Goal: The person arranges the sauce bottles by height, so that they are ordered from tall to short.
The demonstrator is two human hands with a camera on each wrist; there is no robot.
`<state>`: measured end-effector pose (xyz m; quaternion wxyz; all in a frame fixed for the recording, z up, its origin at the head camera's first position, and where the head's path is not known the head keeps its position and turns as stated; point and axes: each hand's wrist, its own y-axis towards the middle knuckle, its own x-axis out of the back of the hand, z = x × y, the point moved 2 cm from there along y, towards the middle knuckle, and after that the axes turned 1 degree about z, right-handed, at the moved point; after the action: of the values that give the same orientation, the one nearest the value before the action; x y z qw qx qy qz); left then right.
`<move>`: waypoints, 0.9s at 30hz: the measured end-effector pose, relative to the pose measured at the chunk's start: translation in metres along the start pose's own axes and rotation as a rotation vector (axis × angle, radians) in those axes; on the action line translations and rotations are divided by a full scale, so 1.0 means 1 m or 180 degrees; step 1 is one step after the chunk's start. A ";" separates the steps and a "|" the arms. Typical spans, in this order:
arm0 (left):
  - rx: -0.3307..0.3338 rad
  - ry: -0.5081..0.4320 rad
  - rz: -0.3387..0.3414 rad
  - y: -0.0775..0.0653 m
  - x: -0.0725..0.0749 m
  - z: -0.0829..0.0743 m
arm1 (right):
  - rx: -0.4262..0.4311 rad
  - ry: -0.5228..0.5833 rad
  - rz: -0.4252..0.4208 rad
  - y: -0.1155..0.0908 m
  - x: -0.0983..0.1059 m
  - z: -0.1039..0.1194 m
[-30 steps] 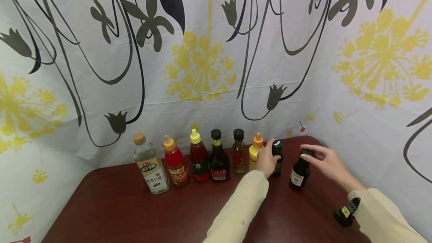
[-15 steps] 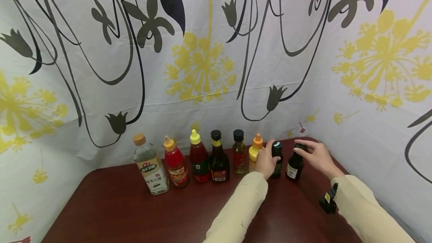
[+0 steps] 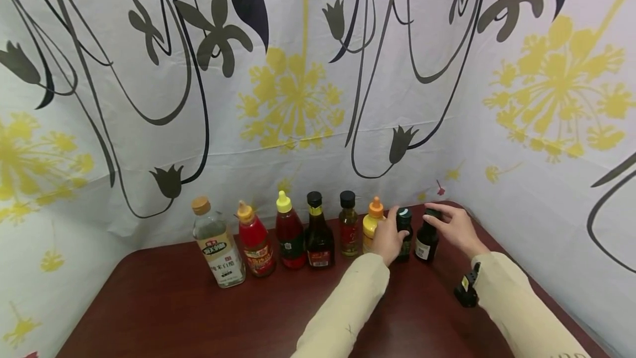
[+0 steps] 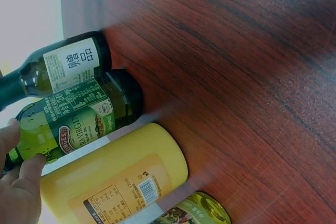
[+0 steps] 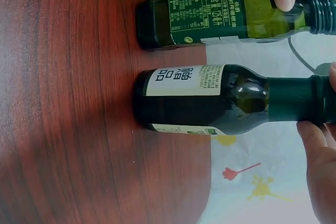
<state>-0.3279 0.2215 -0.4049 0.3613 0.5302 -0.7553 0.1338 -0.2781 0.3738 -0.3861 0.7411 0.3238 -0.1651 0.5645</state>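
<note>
At the right end of a row of bottles, my left hand [image 3: 389, 239] holds a small olive oil bottle [image 4: 79, 119] by its shoulder, thumb and fingers on either side. The bottle has a green label and stands on the table. Just right of it, my right hand [image 3: 458, 231] pinches the green neck and cap of a small dark bottle [image 5: 199, 98] with a white label. That bottle is upright, its base at the tabletop. In the right wrist view a narrow gap separates the two. A yellow squeeze bottle [image 4: 121, 177] is close on the olive oil's left, partly behind my left hand.
Leftward along the back of the dark red table [image 3: 199, 314] stand an oil bottle with a black cap [image 3: 349, 231], a dark sauce bottle [image 3: 319, 236], two red sauce bottles [image 3: 290, 236] [image 3: 255, 247] and a clear vinegar bottle [image 3: 218, 253]. Patterned cloth [image 3: 298, 170] hangs behind.
My right hand has brought the dark bottle left and back, up close to the olive oil bottle. My left hand has stayed on the olive oil.
</note>
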 end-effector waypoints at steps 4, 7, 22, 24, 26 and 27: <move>0.0056 0.0021 0.0012 0.000 0.000 0.000 | -0.0031 0.0037 0.0038 0.002 -0.003 0.001; -0.0010 0.0067 -0.0003 0.000 0.002 -0.001 | -0.0040 0.0060 0.0030 0.002 -0.004 0.003; -0.0120 0.0047 0.0290 -0.003 0.019 -0.013 | -0.0029 -0.0219 0.0055 0.004 -0.004 0.015; -0.0229 0.0117 0.0288 -0.004 0.022 -0.017 | -0.0007 -0.0240 0.0025 0.004 -0.002 0.018; -0.0350 0.0216 0.0285 -0.006 0.026 -0.020 | 0.0001 -0.0205 0.0014 0.003 0.002 0.022; -0.0402 0.0239 0.0290 -0.008 0.028 -0.021 | 0.0026 -0.0199 0.0000 0.003 0.004 0.024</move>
<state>-0.3173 0.2111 -0.3717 0.4157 0.4660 -0.7714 0.1220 -0.2769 0.3609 -0.3652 0.7343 0.3443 -0.1859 0.5548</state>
